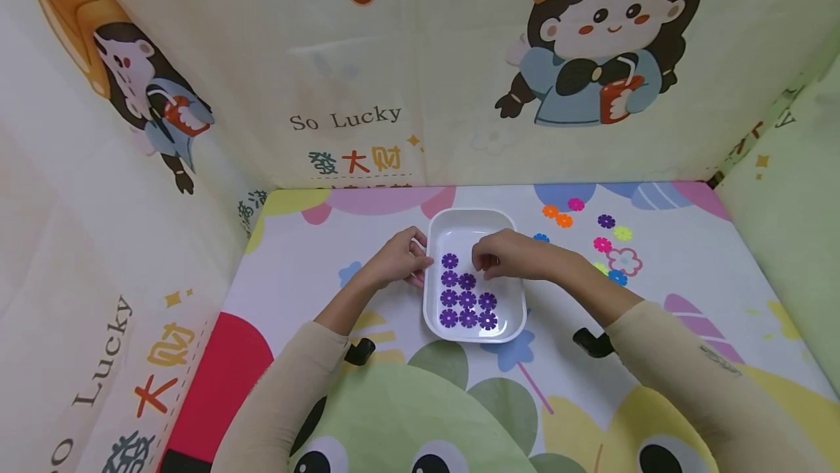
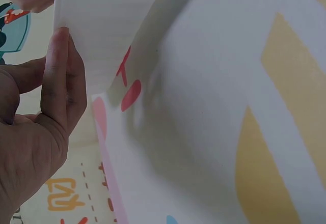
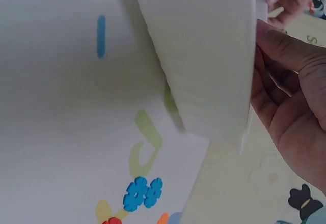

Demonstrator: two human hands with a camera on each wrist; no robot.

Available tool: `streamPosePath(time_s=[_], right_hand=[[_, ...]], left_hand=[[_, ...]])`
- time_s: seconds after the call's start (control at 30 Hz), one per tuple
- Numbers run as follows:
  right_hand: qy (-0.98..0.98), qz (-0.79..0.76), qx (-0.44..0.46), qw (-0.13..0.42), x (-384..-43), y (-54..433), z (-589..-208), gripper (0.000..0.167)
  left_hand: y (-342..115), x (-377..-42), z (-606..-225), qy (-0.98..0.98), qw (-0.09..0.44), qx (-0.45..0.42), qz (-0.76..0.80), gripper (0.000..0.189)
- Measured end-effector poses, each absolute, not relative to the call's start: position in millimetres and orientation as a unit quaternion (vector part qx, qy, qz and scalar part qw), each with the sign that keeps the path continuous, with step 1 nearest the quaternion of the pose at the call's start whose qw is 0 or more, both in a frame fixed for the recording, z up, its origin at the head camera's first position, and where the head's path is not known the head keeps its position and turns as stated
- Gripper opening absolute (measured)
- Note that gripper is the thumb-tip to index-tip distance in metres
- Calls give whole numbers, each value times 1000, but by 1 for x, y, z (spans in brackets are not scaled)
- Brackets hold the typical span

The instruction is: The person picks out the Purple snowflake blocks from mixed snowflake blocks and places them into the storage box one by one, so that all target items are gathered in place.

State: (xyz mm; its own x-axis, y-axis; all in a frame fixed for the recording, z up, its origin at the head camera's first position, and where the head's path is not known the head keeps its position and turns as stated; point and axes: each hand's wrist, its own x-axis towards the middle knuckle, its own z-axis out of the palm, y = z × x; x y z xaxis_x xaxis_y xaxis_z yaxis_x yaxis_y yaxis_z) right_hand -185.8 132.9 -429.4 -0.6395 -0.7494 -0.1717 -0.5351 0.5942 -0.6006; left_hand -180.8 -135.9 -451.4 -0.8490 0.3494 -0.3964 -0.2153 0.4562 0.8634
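A white rectangular tray (image 1: 472, 229) stands on the patterned table. Inside it, small purple flower-shaped pieces (image 1: 467, 299) lie in neat columns, the left column longest. My left hand (image 1: 405, 258) holds the tray's left rim between thumb and fingers; in the left wrist view its fingers (image 2: 63, 76) lie along the outer wall. Over the right half of the tray is my right hand (image 1: 505, 254), its fingers bent down toward the tray floor above the right column. I cannot tell whether a piece is between its fingertips, which the hand itself hides.
Right of the tray, loose flower pieces lie scattered: orange (image 1: 564, 221), pink (image 1: 576, 204), purple (image 1: 607, 221), yellow-green (image 1: 623, 233) and blue (image 1: 617, 278). My right forearm passes in front of some. A printed cloth wall (image 1: 459, 145) rises behind the table, with others at both sides.
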Motion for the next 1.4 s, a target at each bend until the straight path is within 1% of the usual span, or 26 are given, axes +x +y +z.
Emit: streamPosePath(time_s=[0.2,0.43,0.7,0.83,1.03,1.23,1.4], right_hand=[[885,-289,-327,161,-185,154,-422,15],[904,-315,-278,73,-187,191,-426,20],[931,-302,-200,34,-188,239,-436,21],[936,-307,-172,25,-189,259,-439,25],[947,-303,-105,31,-195,284,-449,37],[954,-293,-32,50,-200,303,-462,48],[950,-305,16,62,-202,317,-470,53]], left_hand=[[-136,-182,-454,808,273,43,521,35],[-137,-182,-453,807,273,37,522,35],[-136,-182,-455,808,272,37,521,35],[-136,-182,-453,809,272,36,520,36],[-135,-181,-453,808,272,38,522,37],[-135,-182,-455,810,271,39,519,36],[-136,-182,-454,810,271,37,520,37]])
